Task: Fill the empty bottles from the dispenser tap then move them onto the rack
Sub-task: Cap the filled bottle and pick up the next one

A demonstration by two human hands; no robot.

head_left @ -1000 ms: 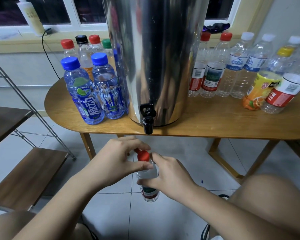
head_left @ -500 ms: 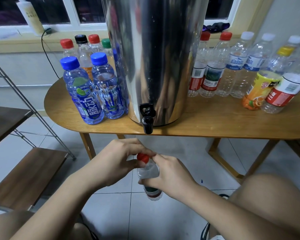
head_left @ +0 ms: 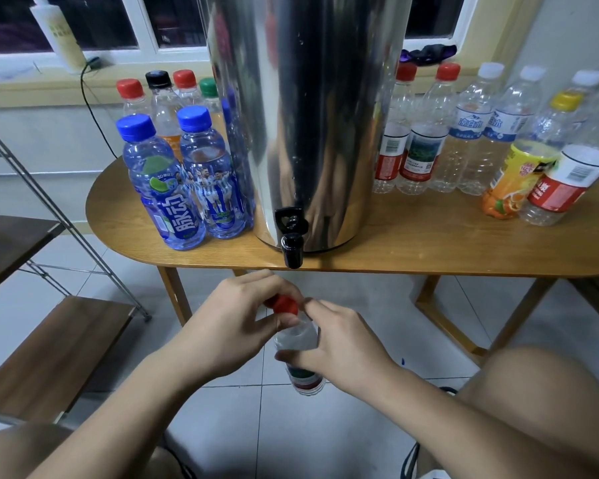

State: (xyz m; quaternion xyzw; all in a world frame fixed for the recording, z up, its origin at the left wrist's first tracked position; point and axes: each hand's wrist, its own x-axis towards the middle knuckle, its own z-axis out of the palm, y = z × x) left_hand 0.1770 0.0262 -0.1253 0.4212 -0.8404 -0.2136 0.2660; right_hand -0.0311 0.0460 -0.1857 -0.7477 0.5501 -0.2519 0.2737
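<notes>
A clear bottle (head_left: 300, 340) with a red cap (head_left: 284, 304) and red-green label is held tilted below the table edge, under the black dispenser tap (head_left: 292, 248) of the steel urn (head_left: 305, 115). My right hand (head_left: 339, 347) grips the bottle's body. My left hand (head_left: 236, 319) pinches the red cap with thumb and fingers. Filled blue-capped bottles (head_left: 163, 188) stand left of the urn. Empty clear bottles (head_left: 464, 133) stand to its right. The wooden rack shelves (head_left: 49, 350) are at the left.
The oval wooden table (head_left: 412, 243) carries the urn and all bottles. More capped bottles (head_left: 159, 95) stand behind the blue ones. An orange juice bottle (head_left: 516, 181) and a red-labelled bottle (head_left: 564, 188) lean at the far right. My knees frame the tiled floor below.
The bottle has tilted, its cap leaning left and its base swinging right. My left hand's fingers have shifted around the cap. Both hands stay in the same spot under the tap.
</notes>
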